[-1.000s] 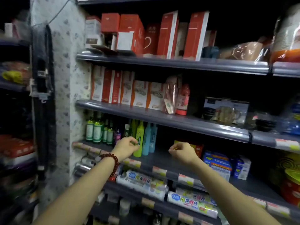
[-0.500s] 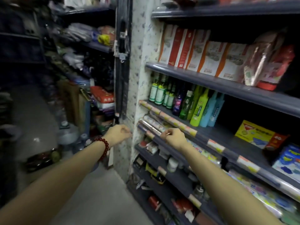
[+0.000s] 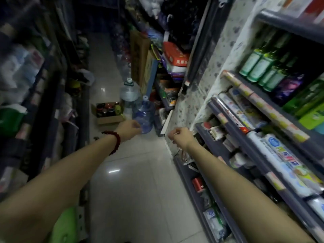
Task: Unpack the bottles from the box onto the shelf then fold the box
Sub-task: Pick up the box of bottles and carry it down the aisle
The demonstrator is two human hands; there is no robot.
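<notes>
Both arms are stretched out down the aisle, and both come up empty: the left hand (image 3: 128,129) with the bead bracelet (image 3: 114,142) has its fingers curled under, holding nothing, and the right hand (image 3: 180,137) is balled into a loose fist, nothing in it either. The cardboard box (image 3: 108,114) sits on the floor well beyond the left fingertips, flaps open, dark-capped bottles (image 3: 107,108) standing upright inside — likely glass or hard plastic, so probably heavy and breakable; gripping low on the box's side walls looks safest. Just right of it, beyond the fingers, stand two big water jugs (image 3: 142,114) crowding that side. The shelf (image 3: 263,106) runs along to the right of the right fist; the aisle is narrow, its tiled floor glossy and perhaps slick.
</notes>
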